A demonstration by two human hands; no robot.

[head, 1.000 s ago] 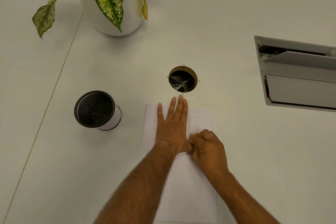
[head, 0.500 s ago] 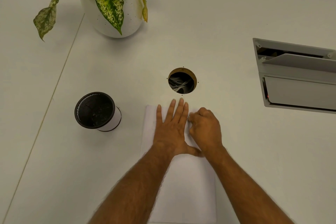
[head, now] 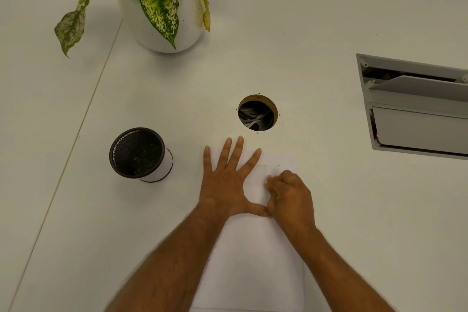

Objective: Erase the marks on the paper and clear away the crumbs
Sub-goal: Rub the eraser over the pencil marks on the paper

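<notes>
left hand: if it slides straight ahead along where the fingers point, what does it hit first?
Probably the round cable hole in the table. The left hand lies flat on the paper, its middle fingertips already past the paper's far edge, aimed slightly right. Only bare tabletop lies between; the heading is approximate.

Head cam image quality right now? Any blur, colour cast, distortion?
Head view: warm yellowish cast over the white table; light soft, only faint shadows beside the mesh cup and plant pot. Right hand slightly motion-smeared; left hand sharp. Paper barely separates from the tabletop. Wide-angle bend shows along the table seam.
</notes>
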